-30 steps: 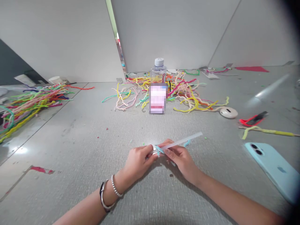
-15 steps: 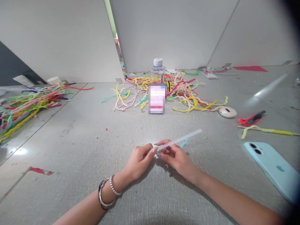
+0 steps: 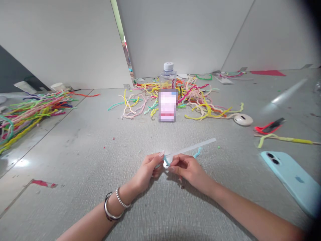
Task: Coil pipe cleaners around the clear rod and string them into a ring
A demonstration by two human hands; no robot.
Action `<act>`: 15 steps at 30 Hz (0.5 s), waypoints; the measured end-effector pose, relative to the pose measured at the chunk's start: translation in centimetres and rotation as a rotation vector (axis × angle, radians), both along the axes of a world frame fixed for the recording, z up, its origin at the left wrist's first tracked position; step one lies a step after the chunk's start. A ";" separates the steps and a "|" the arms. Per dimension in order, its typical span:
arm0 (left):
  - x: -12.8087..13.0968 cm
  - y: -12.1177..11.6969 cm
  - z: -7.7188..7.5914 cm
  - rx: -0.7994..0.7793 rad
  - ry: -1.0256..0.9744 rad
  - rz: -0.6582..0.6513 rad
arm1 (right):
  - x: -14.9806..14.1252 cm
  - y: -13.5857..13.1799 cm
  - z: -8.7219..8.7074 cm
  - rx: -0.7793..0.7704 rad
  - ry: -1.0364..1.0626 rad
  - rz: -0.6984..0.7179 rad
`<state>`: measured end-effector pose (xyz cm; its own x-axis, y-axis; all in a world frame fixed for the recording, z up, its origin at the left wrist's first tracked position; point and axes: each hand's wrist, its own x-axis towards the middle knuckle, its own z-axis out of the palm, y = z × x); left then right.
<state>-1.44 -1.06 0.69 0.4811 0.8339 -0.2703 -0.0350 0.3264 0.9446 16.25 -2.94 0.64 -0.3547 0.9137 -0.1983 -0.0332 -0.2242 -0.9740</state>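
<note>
Two hands are in my view, both with fingers pinched nearly closed: the left hand and right hand hold a blue strand stretched between them, just above the table. I count one translucent strip, slanting outward beyond the right fingers. Farther out I see one phone, one red cutter, one white oval object, one capped bottle and two large heaps of colourful strands.

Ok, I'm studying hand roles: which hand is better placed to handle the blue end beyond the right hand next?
Probably the right hand: the blue end shows just past its knuckles. The left hand is farther off, at the blue stretch between the hands.
</note>
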 end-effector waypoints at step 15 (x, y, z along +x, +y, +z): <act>-1.6 1.2 1.1 0.229 0.165 -0.485 | 1.2 0.6 0.3 0.282 -0.293 0.292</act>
<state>-3.02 0.11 1.80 0.7907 0.5740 -0.2130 0.2226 0.0545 0.9734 17.43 -2.37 0.90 -0.5701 0.8169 -0.0876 0.2761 0.0902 -0.9569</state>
